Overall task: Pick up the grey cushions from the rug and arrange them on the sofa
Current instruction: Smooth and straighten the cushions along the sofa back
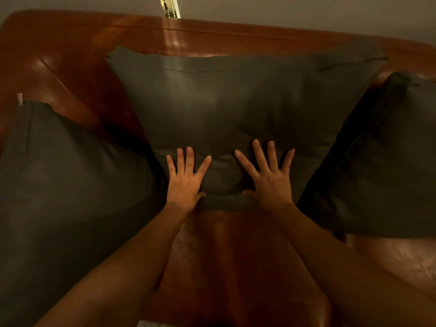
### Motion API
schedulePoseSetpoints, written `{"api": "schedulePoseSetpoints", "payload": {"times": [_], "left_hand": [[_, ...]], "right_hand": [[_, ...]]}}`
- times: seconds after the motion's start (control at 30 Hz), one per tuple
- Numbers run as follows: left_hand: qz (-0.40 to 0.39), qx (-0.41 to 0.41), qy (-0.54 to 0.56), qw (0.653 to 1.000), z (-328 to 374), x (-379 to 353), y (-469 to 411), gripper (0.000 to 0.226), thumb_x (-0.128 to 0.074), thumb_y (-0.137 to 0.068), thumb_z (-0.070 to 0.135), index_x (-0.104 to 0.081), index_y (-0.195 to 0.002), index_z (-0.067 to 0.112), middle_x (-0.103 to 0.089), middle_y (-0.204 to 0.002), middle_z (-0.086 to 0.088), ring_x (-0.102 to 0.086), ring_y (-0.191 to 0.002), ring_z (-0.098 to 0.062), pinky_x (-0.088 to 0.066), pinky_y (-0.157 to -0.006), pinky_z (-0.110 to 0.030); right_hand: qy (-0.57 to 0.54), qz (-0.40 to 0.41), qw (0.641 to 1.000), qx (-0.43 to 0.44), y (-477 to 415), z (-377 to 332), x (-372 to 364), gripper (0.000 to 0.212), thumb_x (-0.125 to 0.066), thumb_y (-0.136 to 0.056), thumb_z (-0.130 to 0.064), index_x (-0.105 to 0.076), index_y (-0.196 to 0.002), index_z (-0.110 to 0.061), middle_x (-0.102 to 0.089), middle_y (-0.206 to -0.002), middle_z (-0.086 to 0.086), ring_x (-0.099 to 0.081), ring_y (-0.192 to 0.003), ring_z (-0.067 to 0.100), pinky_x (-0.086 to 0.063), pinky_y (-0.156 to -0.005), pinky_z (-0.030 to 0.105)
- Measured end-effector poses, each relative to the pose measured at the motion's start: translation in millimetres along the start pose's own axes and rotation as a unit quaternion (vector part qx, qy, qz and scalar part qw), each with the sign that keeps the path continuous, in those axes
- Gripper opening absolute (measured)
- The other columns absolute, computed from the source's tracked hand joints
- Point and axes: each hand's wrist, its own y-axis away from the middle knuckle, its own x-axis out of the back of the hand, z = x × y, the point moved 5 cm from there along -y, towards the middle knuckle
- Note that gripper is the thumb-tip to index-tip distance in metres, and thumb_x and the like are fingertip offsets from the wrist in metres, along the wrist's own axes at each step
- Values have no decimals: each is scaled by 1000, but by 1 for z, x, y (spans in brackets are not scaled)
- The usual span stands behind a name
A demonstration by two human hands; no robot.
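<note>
Three grey cushions stand on the brown leather sofa (236,251). The middle cushion (236,102) leans against the sofa's backrest. My left hand (185,179) and my right hand (269,177) press flat on its lower part, fingers spread and straight, thumbs at its bottom edge. A second grey cushion (70,185) lies at the left, against the armrest. The third grey cushion (382,166) leans at the right, partly cut off by the frame edge.
The sofa's backrest (212,36) runs across the top, with a pale wall behind it and a bead chain (171,8) hanging there. Bare leather seat shows below my hands. A small pale patch (146,323) shows at the bottom edge.
</note>
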Motion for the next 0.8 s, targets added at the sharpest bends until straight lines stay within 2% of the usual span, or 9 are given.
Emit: {"api": "schedulePoseSetpoints", "payload": {"times": [0.1, 0.17, 0.27, 0.3, 0.43, 0.57, 0.67, 0.73, 0.8], "left_hand": [[-22, -3, 26, 999, 0, -10, -9, 102, -59, -84, 50, 30, -127, 24, 10, -152, -31, 8, -139, -51, 10, -108, -61], [-27, -5, 14, 1000, -2, -10, -14, 104, -57, -85, 50, 37, -122, 24, 15, -152, -30, 13, -139, -50, 13, -107, -60], [-14, -3, 25, 1000, -3, -8, -21, 113, -62, -80, 50, 39, -121, 23, 13, -152, -30, 12, -139, -49, 16, -104, -59], [-12, -4, 20, 1000, -3, -7, -23, 115, -63, -80, 50, 41, -120, 23, 15, -152, -30, 13, -139, -49, 18, -102, -58], [-11, -2, 8, 1000, -4, -5, -24, 124, -66, -77, 50, 48, -118, 22, 21, -152, -27, 18, -139, -46, 18, -103, -58], [20, -12, 25, 999, -2, -2, -18, 135, -72, -70, 50, 47, -127, 25, 26, -151, -23, 14, -141, -44, 11, -109, -59], [93, -18, 30, 995, -1, 0, -2, 142, -79, -54, 58, 23, -145, 18, 6, -154, -24, -11, -140, -48, -11, -108, -64], [137, -33, 70, 987, 3, -4, 13, 130, -67, -62, 65, 15, -149, 16, -7, -151, -28, -15, -136, -47, -18, -104, -66], [163, -13, 140, 977, -3, -5, 29, 111, -43, -75, 73, 14, -149, 14, -6, -150, -30, -9, -137, -44, -17, -105, -64]], "right_hand": [[11, -9, 1000, -13, -7, -2, -7, 162, -90, -32, -54, 19, -149, -33, -16, -152, 7, -20, -136, 37, -10, -96, 73], [13, -14, 1000, -25, -11, -3, -11, 163, -90, -31, -55, 20, -149, -33, -8, -155, 8, -19, -137, 36, -10, -96, 73], [8, -9, 999, -29, -16, -3, -15, 163, -89, -32, -55, 23, -148, -34, 19, -158, 10, -14, -139, 35, -6, -98, 72], [7, -8, 999, -30, -18, -3, -16, 163, -89, -32, -55, 24, -147, -34, 20, -158, 9, -13, -140, 35, -6, -98, 72], [2, -23, 999, -45, -23, -3, -15, 165, -89, -28, -56, 22, -148, -33, -3, -158, 6, -11, -141, 34, -7, -102, 70], [-8, -42, 998, -54, -20, -3, -7, 163, -89, -29, -55, 21, -148, -35, 2, -158, 5, -3, -143, 34, 0, -105, 69], [-30, -26, 998, -41, -8, -7, 6, 150, -86, -42, -58, 15, -150, -35, 5, -159, 5, 3, -145, 34, 3, -108, 68], [-88, 46, 994, -36, 7, -6, 20, 126, -80, -59, -56, 2, -152, -35, -5, -160, 2, 0, -147, 30, -1, -111, 64], [-177, 114, 972, -107, 26, 9, 32, 104, -67, -75, -54, -1, -153, -34, -9, -160, 3, 4, -147, 26, -1, -114, 54]]}}
